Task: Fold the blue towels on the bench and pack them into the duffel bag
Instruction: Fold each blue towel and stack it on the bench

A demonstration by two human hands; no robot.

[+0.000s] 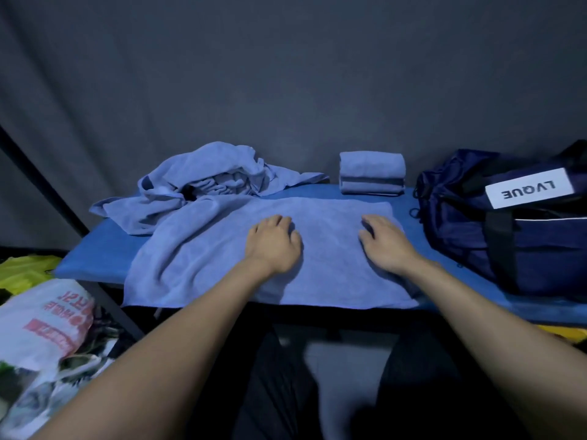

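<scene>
Pressing flat towel (pixel 270 249): both palms, left hand (pixel 274 244), right hand (pixel 386 246), fingers relaxed; crumpled pile (pixel 203 182) left, duffel bag (pixel 508 236) right.

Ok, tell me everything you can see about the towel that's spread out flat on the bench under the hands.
The spread towel is light blue, soft terry-like cloth, laid open in a single layer across the blue bench. Its right part lies smooth; its left side is rumpled and runs up against the heap of unfolded towels. Its near edge hangs slightly over the bench front. The left hand and right hand rest palm-down on it.
</scene>
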